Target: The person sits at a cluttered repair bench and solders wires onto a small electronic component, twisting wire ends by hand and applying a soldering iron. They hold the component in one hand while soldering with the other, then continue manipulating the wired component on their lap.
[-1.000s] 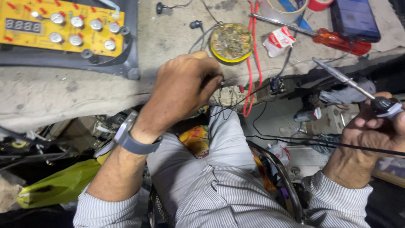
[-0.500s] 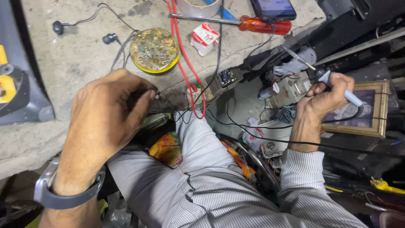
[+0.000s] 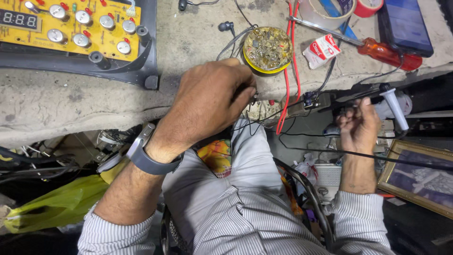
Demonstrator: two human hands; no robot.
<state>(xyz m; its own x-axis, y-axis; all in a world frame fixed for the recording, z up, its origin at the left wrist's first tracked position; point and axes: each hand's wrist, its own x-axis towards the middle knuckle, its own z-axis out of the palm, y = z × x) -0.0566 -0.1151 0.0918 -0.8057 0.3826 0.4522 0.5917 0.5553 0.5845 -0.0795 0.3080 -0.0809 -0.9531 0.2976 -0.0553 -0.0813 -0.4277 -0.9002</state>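
My left hand (image 3: 207,101) is closed at the front edge of the concrete bench (image 3: 56,101), pinching a small pale circuit part (image 3: 259,109) that my fingers mostly hide. A grey watch (image 3: 147,158) sits on that wrist. My right hand (image 3: 358,125) grips a soldering iron (image 3: 393,105) with a pale handle. Its dark shaft lies nearly level and points left toward a small brown board (image 3: 312,101) with wires. Red wires (image 3: 286,71) run from the bench top down between the two hands.
A yellow tin of solder scraps (image 3: 268,48) stands just behind my left hand. A yellow control board (image 3: 71,23) lies on a dark panel at far left. A red-handled screwdriver (image 3: 388,53), a phone (image 3: 408,24) and a tape roll (image 3: 324,15) lie at far right. A framed picture (image 3: 420,175) leans below right.
My right hand has come left and lower with the soldering iron, which has tipped from slanted to nearly level. My left hand stays closed at the bench edge. The view has swung sideways.
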